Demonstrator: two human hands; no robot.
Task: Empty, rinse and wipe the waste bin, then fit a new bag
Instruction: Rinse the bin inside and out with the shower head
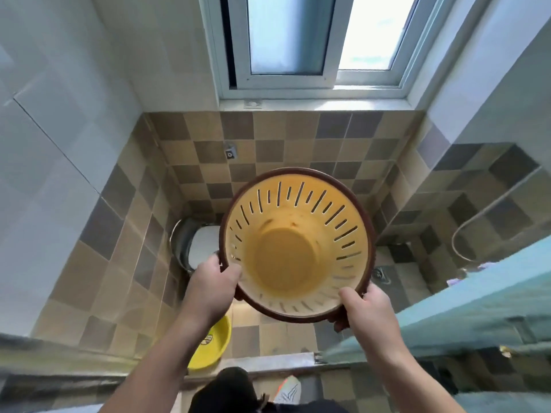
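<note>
Floor [253, 332]: checkered tile in tan, brown and grey, same pattern running up the lower walls. Yellow basin [213, 344] sits on it lower left, partly hidden behind a forearm. Squat toilet pan [193, 242], white with a metal rim, set into the floor further back on the left, partly covered. Round floor drain [380, 275] on the right. Pale stone threshold [268, 363] runs across the near edge. One shoe [287, 390] on the grey floor just this side of it.
</note>
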